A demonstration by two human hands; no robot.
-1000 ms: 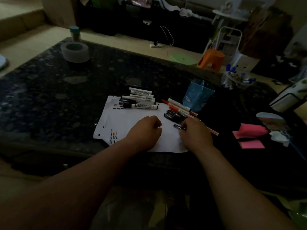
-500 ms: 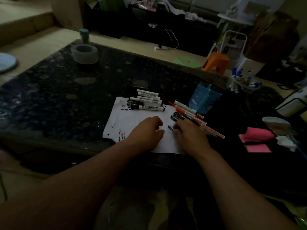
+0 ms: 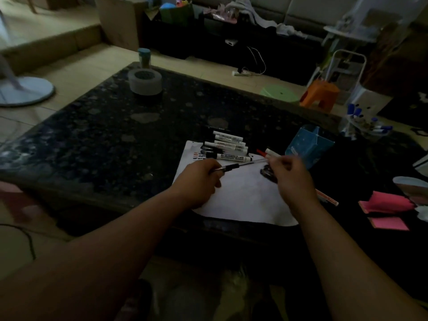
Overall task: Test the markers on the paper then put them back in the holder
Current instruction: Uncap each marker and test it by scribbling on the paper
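While both hands hold it level just above the white sheet of paper (image 3: 243,200), the slim pen with a clear barrel and black grip (image 3: 245,163) looks ready for uncapping. The left hand (image 3: 199,181) curls round its black grip end and the right hand (image 3: 293,179) pinches the opposite end, probably to pull the two apart before a test stroke. Along the paper's far edge, white-bodied, black-capped whiteboard markers (image 3: 229,147) lie in a neat row beside short coloured test strokes (image 3: 199,155), likely set aside as tried. Just beyond the paper's far right corner stands the blue star-printed holder (image 3: 308,147), awaiting returns, on the dark speckled stone bench (image 3: 115,135).
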